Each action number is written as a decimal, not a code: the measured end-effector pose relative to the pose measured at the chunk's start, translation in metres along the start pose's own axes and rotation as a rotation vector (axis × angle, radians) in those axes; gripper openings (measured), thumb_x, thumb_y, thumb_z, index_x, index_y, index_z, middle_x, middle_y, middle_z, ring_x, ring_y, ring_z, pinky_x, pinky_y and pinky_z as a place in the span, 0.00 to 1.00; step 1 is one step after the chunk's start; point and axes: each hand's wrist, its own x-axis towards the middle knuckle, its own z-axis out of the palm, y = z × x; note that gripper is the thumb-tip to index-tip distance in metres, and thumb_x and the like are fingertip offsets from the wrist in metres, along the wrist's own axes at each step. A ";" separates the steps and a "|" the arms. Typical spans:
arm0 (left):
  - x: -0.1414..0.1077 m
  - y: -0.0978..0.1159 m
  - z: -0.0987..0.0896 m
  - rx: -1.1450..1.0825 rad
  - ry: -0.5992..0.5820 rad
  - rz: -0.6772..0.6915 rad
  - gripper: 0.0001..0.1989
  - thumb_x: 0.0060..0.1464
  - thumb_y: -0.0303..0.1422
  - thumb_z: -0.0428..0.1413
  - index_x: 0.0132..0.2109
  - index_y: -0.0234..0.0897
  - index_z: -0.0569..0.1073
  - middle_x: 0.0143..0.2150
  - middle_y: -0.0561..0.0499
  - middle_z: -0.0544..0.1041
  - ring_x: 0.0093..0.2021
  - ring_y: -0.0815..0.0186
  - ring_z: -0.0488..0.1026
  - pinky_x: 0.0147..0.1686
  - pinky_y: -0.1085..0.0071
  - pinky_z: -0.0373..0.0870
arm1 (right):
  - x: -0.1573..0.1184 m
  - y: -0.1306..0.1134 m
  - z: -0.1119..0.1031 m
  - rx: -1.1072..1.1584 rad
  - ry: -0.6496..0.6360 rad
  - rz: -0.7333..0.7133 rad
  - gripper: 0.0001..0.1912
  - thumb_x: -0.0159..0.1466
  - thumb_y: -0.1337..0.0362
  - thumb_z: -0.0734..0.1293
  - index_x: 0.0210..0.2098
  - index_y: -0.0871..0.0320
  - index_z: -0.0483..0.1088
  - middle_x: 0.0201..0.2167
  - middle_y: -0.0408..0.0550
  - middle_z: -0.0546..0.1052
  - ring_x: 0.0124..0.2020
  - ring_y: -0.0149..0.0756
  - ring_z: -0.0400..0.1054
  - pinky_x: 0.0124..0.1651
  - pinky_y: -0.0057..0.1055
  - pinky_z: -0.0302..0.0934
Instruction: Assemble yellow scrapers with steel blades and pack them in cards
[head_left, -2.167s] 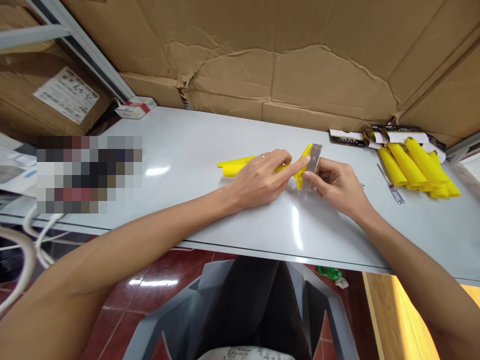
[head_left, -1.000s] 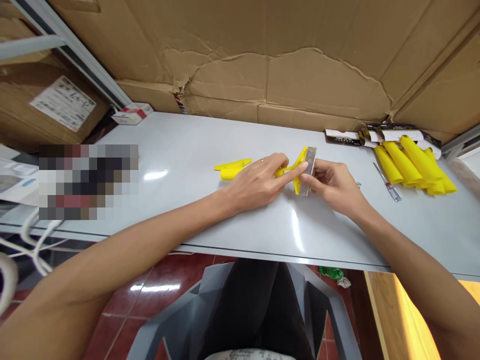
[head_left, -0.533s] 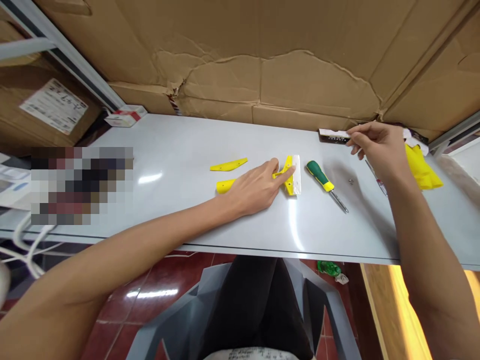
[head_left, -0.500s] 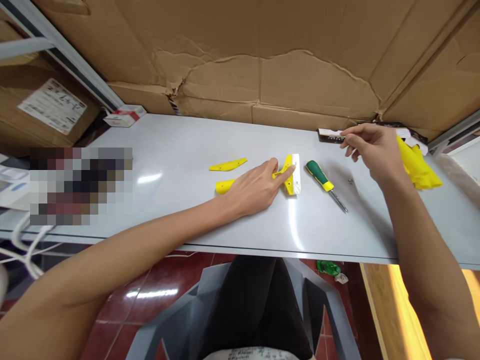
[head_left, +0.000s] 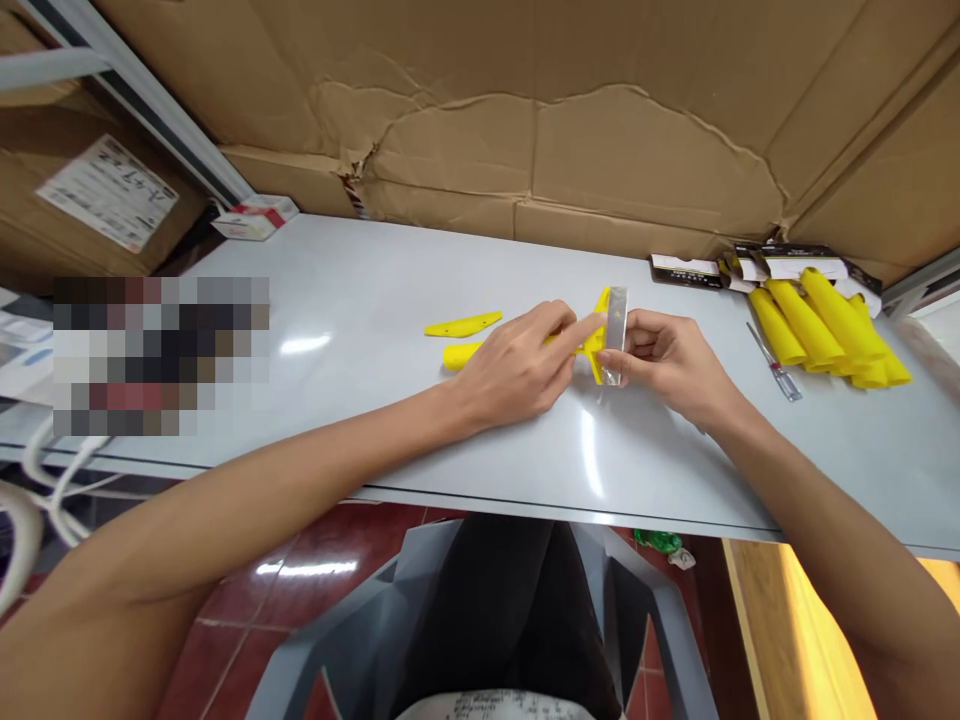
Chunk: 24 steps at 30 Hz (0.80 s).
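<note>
My left hand (head_left: 521, 365) is wrapped round the handle of a yellow scraper (head_left: 465, 356), which lies along the table with its butt end showing left of the hand. Its index finger reaches onto the yellow head. A flat, shiny metal blade (head_left: 616, 335) stands across that head. From the right, my right hand (head_left: 671, 360) pinches the blade, thumb at its lower part and fingers behind its far edge. A loose yellow cover strip (head_left: 463, 325) with small holes lies beyond the left hand.
Several yellow handles (head_left: 832, 325) are piled at right beside black-and-white packaging (head_left: 795, 262). A thin tool with a clear handle (head_left: 786, 382) lies near them. Cardboard (head_left: 450, 150) walls the back. A small red-and-white box (head_left: 256, 217) stands at back left.
My right hand has come in from the right to the blade and closed on it. The green-handled screwdriver is now hidden behind that hand. My left hand keeps its hold.
</note>
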 end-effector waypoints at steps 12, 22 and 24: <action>0.016 0.014 -0.023 -0.553 -0.012 -0.463 0.11 0.66 0.42 0.59 0.43 0.38 0.74 0.36 0.54 0.79 0.33 0.71 0.71 0.36 0.71 0.69 | -0.014 -0.002 0.027 -0.304 0.122 -0.336 0.11 0.68 0.60 0.71 0.32 0.57 0.69 0.24 0.38 0.71 0.25 0.26 0.63 0.32 0.28 0.62; 0.026 -0.045 -0.040 -0.702 0.010 -0.743 0.16 0.59 0.46 0.64 0.41 0.38 0.74 0.38 0.49 0.80 0.31 0.66 0.76 0.30 0.70 0.71 | -0.004 0.008 0.024 -0.181 0.110 -0.138 0.21 0.73 0.47 0.64 0.38 0.59 0.76 0.31 0.47 0.82 0.28 0.33 0.75 0.32 0.32 0.65; 0.024 -0.073 -0.055 -0.632 -0.091 -0.845 0.15 0.56 0.44 0.67 0.37 0.38 0.75 0.31 0.50 0.79 0.27 0.67 0.73 0.28 0.70 0.69 | -0.005 0.009 0.024 -0.305 0.096 -0.188 0.21 0.73 0.50 0.63 0.35 0.59 0.77 0.30 0.46 0.82 0.26 0.31 0.73 0.32 0.31 0.64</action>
